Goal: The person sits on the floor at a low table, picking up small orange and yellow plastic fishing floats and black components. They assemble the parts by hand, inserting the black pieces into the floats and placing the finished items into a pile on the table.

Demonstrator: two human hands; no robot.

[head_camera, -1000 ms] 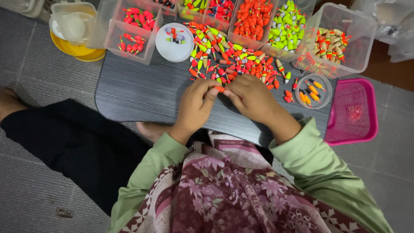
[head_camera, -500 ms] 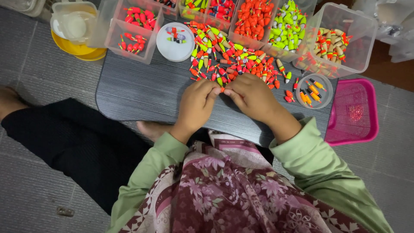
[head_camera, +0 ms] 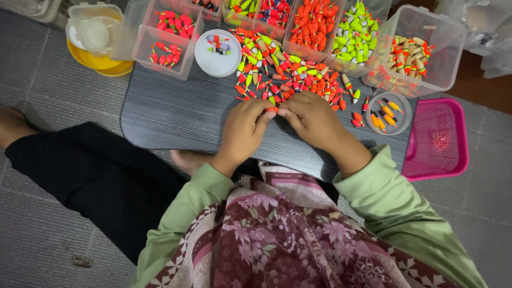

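Both hands, left hand (head_camera: 242, 130) and right hand (head_camera: 312, 120), are curling knuckles-up on the grey board (head_camera: 170, 114), fingertips meeting, pinching a small red float (head_camera: 272, 109) near the loose pile (head_camera: 290, 80).

Two hands (head_camera: 277, 125); two round lids (head_camera: 217, 52); one pink basket (head_camera: 437, 140); one yellow bowl (head_camera: 98, 61).

We see a low dark board (head_camera: 176, 122) lying on grey ribbed floor matting (head_camera: 42, 101); right of the board, brown floor (head_camera: 480, 85) shows.
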